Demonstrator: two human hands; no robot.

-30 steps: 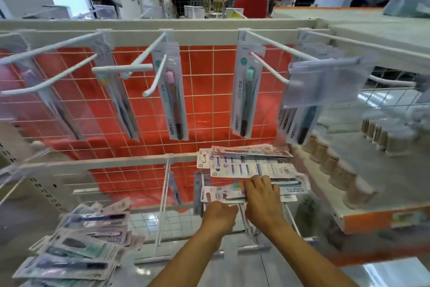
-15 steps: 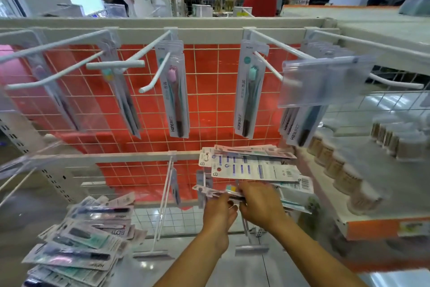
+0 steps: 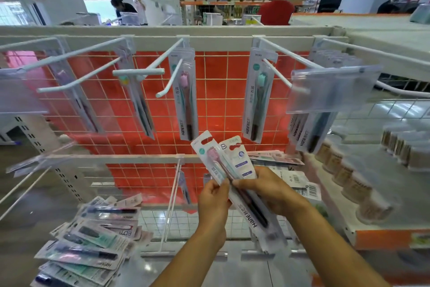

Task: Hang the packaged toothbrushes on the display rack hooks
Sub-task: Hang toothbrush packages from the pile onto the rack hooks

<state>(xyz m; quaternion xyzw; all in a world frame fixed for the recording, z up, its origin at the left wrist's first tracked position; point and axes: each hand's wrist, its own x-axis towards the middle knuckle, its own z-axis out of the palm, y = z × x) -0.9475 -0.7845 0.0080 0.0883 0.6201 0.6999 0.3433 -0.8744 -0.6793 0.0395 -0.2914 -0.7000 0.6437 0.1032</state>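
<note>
My left hand [image 3: 213, 200] and my right hand [image 3: 267, 187] both hold packaged toothbrushes, lifted upright in front of the lower rail. The front pack [image 3: 210, 155] shows a pink brush head; a second white pack [image 3: 238, 157] fans out behind it. The display rack [image 3: 162, 41] has white hooks along its top bar. A pink-brush pack [image 3: 185, 91] hangs on the middle hook [image 3: 167, 83], and a green-brush pack [image 3: 257, 91] hangs to its right. Several packs [image 3: 309, 133] hang at the far right behind a clear label holder.
A pile of packs [image 3: 93, 240] lies at lower left. More packs [image 3: 300, 182] lie on lower hooks behind my right hand. Small jars [image 3: 349, 177] line the shelf at right. Two long hooks [image 3: 76, 77] stick out on the left. People stand beyond the rack.
Both hands lifted two packs off the stack on the lower hooks and turned them upright, fanned apart. The camera tilted up slightly.
</note>
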